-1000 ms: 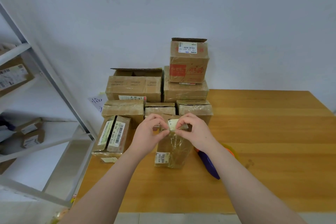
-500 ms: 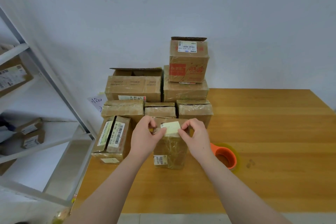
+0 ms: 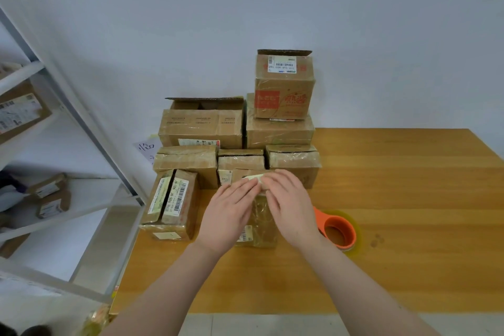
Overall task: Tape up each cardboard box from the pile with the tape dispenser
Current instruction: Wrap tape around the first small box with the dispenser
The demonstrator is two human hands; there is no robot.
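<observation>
A cardboard box (image 3: 259, 229) stands on the table (image 3: 409, 199) just before the pile of boxes (image 3: 201, 128), which is stacked at the table's back left against the wall. The left hand (image 3: 229, 213) and right hand (image 3: 289, 204) lie side by side on its top (fingertips nearly meeting). The tape dispenser (image 3: 338, 232) lies just right of that box, and a shelf rack (image 3: 81, 123) stands left of the table.

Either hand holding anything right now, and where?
Nothing gripped: left hand and right hand press flat on the top of the front box; the tape dispenser lies unheld.
</observation>
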